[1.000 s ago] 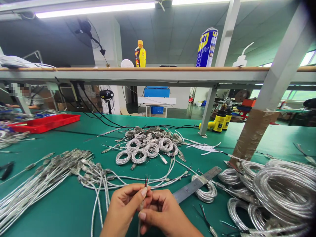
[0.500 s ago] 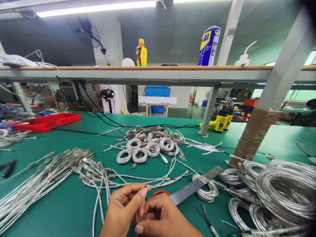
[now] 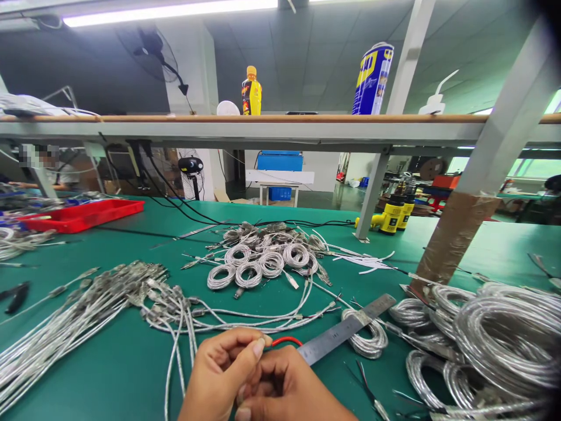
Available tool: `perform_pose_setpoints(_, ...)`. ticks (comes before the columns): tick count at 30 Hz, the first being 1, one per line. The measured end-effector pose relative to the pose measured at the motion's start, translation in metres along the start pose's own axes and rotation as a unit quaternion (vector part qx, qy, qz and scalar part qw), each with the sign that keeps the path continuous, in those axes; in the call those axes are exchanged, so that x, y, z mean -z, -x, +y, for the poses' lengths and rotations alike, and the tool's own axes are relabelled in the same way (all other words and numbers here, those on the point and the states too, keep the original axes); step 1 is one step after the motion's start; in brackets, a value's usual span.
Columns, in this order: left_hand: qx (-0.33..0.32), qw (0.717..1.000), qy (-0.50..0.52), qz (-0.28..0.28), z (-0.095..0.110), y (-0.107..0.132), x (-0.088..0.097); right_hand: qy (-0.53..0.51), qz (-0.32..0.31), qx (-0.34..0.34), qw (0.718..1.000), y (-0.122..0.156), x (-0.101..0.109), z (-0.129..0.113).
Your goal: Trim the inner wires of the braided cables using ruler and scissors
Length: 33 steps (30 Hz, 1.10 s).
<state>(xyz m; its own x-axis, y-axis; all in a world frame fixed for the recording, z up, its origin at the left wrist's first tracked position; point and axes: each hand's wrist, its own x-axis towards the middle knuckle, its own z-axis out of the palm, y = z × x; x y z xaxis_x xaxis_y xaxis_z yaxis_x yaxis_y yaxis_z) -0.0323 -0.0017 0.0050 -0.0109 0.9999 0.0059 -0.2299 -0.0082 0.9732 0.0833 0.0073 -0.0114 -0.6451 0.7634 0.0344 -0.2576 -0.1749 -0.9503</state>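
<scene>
My left hand (image 3: 219, 371) is closed at the bottom centre, its thumb and forefinger pinched together. Against it, my right hand (image 3: 293, 389) is closed too, with curled fingers. What they hold is too small and hidden by the fingers to make out. Just beyond the fingertips a curved red handle (image 3: 287, 339) shows, partly covered. A steel ruler (image 3: 335, 336) slants away from beside my right hand and lies across a small coil of clear-jacketed cable (image 3: 370, 342). To the right of that hand lies a cable end with split thin wires (image 3: 368, 386).
Coiled USB cables (image 3: 272, 263) are heaped mid-table. Straight cables (image 3: 100, 313) lie in a bundle at left, larger coils (image 3: 504, 339) at right. A red tray (image 3: 87, 217) stands far left. A shelf (image 3: 263, 130) crosses above; its taped post (image 3: 456, 240) stands at right. Another person sits far left.
My fingers have shifted slightly and the pinched fingertips sit a little further right and lower. More of the red handle shows between the hands and the ruler.
</scene>
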Motion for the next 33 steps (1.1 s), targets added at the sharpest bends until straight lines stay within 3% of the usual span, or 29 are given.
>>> perform_pose_setpoints(8, -0.002, 1.000, -0.016, -0.024, 0.009, -0.006, 0.001, -0.050, -0.004, 0.031, 0.998, -0.008, 0.010, 0.011)
perform_pose_setpoints(14, 0.011, 0.999, -0.026, -0.035, 0.008, -0.006, 0.001, -0.023, -0.023, 0.036, 0.999, -0.008, 0.012, 0.002)
perform_pose_setpoints(19, 0.021, 0.999, 0.026, -0.018, 0.009, -0.004, -0.003, 0.023, -0.028, 0.032, 0.999, -0.002, 0.017, -0.007)
perform_pose_setpoints(26, 0.045, 0.997, -0.021, -0.066, 0.007, -0.004, 0.000, 0.096, 0.103, 0.134, 0.981, 0.001, 0.027, -0.025)
perform_pose_setpoints(33, 0.019, 0.995, -0.074, -0.071, 0.006, -0.003, -0.001, 0.106, 0.140, 0.158, 0.972, -0.001, 0.023, -0.026)
